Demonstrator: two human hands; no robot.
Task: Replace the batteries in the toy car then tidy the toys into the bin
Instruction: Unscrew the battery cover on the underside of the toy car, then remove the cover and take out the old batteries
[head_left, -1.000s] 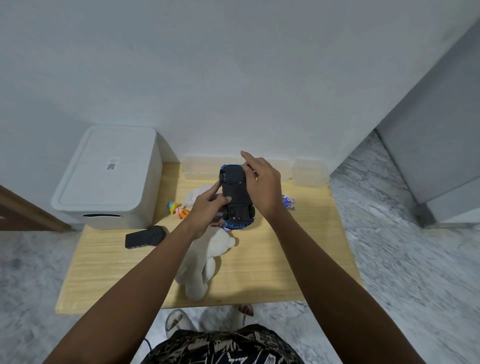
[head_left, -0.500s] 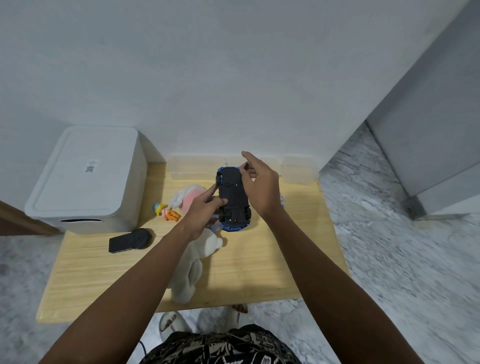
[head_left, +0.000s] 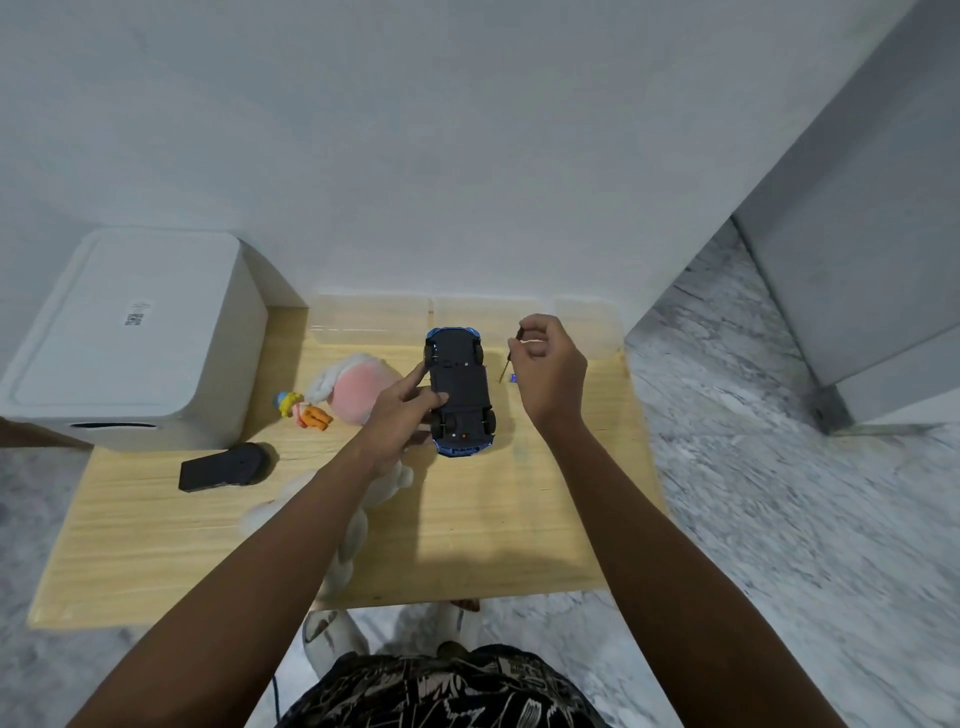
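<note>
Left hand (head_left: 402, 410) clamps upturned car (head_left: 460, 397) by its side; right hand (head_left: 545, 364) pinches screwdriver (head_left: 506, 364); car looks light, rigid, best gripped mid-chassis.

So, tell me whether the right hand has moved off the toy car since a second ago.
Yes. The right hand has left the toy car and moved right, toward the clear containers at the table's back edge, pinching a thin screwdriver.
</note>
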